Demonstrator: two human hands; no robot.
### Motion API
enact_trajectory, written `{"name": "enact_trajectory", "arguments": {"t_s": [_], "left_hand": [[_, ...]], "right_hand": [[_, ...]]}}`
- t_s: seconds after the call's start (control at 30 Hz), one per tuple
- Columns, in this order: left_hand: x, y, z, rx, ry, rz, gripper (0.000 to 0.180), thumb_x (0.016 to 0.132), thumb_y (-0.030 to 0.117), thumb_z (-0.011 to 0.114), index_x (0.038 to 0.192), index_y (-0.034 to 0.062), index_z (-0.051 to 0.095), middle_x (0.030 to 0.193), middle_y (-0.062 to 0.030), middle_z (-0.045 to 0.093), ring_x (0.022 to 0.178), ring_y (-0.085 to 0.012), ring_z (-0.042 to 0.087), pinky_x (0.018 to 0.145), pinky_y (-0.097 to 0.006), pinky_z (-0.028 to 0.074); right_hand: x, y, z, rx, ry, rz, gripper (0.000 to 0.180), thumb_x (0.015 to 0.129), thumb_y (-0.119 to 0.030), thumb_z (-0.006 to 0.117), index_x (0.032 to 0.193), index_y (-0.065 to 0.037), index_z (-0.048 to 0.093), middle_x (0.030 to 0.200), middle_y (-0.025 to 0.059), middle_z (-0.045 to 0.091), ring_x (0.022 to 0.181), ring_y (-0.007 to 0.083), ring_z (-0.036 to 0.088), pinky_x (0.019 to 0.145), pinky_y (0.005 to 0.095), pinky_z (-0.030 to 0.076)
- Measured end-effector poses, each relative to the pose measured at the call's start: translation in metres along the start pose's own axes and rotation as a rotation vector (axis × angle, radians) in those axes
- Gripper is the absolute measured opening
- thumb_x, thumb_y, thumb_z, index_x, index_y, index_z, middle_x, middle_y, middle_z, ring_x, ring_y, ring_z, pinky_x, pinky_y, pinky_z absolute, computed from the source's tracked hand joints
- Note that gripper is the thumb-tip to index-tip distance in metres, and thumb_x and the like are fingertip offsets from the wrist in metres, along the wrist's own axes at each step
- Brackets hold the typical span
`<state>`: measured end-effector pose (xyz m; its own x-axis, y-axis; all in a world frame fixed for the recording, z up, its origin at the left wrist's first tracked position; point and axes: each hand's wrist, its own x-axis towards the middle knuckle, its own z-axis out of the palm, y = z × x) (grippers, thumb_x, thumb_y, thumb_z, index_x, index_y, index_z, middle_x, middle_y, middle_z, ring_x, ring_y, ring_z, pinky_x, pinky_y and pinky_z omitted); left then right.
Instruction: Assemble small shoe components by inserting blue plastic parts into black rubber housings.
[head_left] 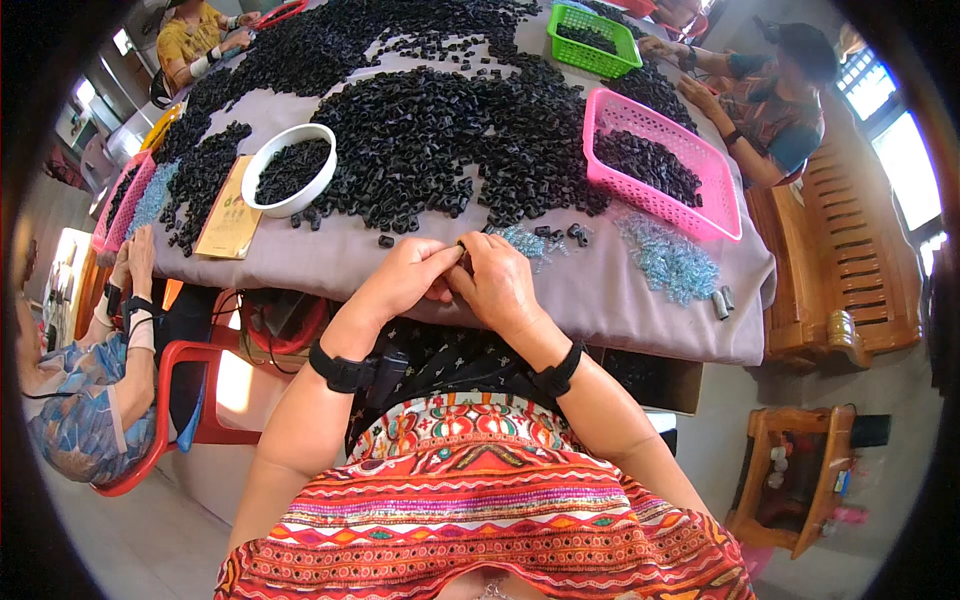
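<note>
- The left hand and right hand meet to the near left of the large pink basket, fingers pinched on what looks like a small black piece, mostly hidden.
- That piece could slip — the grip is on fingertips only — and fall off the worktop, since both hands are by its near edge.
- The clear bluish pieces just in front of the basket lie loose; a right sleeve or wrist sweeping past might scatter them.
- A few loose black pieces, left of the basket's near corner, could get mixed into the clear scraps beside them.
- The heaped black pieces left of the basket might slide toward the hands if the cloth were tugged.
</note>
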<state>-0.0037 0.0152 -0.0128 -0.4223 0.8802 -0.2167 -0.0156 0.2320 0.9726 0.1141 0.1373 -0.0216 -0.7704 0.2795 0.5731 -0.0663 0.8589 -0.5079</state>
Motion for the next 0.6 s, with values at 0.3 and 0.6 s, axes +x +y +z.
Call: {"name": "enact_trajectory", "arguments": {"t_s": [0.3, 0.6], "left_hand": [[0.003, -0.003, -0.003, 0.003, -0.013, 0.012, 0.033, 0.102, 0.028, 0.051, 0.083, 0.0041, 0.064, 0.074, -0.0017, 0.065, 0.060, -0.0087, 0.061, 0.054, -0.021, 0.046], [-0.012, 0.005, 0.006, -0.123, 0.177, 0.070, 0.031, 0.101, 0.030, 0.054, 0.096, 0.0032, 0.067, 0.080, -0.0011, 0.066, 0.063, -0.0074, 0.061, 0.056, -0.021, 0.047]], "right_hand": [[-0.002, 0.004, 0.006, -0.008, 0.011, -0.001, 0.019, 0.078, -0.015, 0.069, 0.083, -0.003, 0.056, 0.078, 0.0150, 0.062, 0.077, 0.0370, 0.061, 0.068, 0.0454, 0.049], [0.005, -0.002, -0.020, 0.170, -0.050, 0.257, 0.025, 0.083, -0.025, 0.073, 0.093, -0.004, 0.064, 0.075, 0.0126, 0.065, 0.070, 0.0306, 0.064, 0.063, 0.0417, 0.050]]}}
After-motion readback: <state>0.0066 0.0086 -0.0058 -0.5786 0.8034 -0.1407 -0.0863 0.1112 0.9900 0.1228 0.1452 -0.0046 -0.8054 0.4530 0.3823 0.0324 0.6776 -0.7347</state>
